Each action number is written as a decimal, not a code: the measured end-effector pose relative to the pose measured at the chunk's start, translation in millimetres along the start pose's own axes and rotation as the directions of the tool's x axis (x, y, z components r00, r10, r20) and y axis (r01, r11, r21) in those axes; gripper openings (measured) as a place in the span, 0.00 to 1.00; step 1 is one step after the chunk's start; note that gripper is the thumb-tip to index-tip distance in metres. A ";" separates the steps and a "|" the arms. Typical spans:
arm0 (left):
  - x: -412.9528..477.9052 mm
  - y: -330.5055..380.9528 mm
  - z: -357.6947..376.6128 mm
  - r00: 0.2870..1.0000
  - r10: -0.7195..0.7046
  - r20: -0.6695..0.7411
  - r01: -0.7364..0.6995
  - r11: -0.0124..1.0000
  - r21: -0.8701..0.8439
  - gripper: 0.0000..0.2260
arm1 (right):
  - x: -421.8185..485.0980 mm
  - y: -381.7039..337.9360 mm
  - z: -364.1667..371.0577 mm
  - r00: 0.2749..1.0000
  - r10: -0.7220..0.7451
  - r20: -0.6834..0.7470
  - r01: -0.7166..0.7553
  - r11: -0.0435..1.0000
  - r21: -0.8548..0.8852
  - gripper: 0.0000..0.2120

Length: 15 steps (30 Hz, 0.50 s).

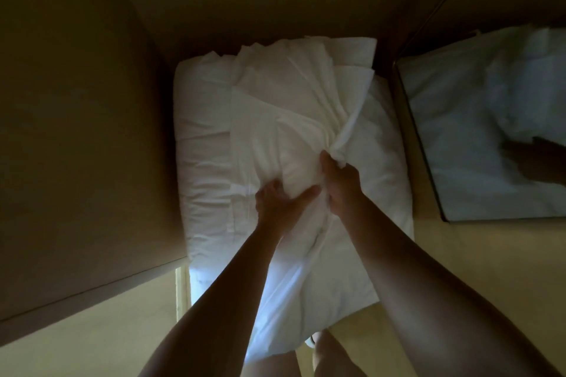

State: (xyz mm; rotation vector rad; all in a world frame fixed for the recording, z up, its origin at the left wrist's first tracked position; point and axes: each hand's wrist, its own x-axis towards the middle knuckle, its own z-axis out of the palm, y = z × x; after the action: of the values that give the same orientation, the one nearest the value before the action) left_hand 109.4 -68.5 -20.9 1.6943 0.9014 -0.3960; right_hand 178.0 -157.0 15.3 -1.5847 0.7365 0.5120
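Sheet (306,119), white, soft and light, lies rumpled on the bed (202,162), its near end draping toward us. Our left grip (280,202) pinches a fold; our right grip (340,184) is clamped on a gathered bunch, which we judge the best hold for limp cloth. Beyond, loose folds reach the far edge. A wall (76,131) crowds the left and a mirror (490,131) the right, leaving little room sideways.

The one head-worn camera looks steeply down from close above the white bedding (275,119), facing forward.
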 end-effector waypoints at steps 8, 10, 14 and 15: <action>17.4 -13.9 -38.2 0.922 -0.098 -0.374 0.109 0.994 0.007 0.51 | -5.0 0.0 11.0 0.994 -0.102 -0.026 0.097 0.985 -0.141 0.21; 18.3 -17.9 -41.4 0.979 -0.126 -0.158 0.093 0.975 -0.204 0.37 | -6.4 1.6 16.2 0.996 -0.090 -0.024 0.084 0.982 -0.171 0.24; 0.6 -24.7 -32.5 0.986 0.004 0.168 0.038 0.967 -0.251 0.31 | -3.1 1.9 23.2 0.996 -0.076 0.039 0.084 0.960 -0.266 0.28; -4.7 -26.9 -28.5 0.984 0.026 0.178 0.019 0.968 -0.248 0.31 | -1.8 0.5 25.4 0.995 -0.062 0.072 0.080 0.953 -0.294 0.30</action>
State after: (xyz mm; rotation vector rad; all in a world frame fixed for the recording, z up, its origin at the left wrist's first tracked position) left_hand 81.3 -41.3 -26.7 1.4055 0.7798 -0.4088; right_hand 178.5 -131.7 12.4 -1.8581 0.5715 0.6386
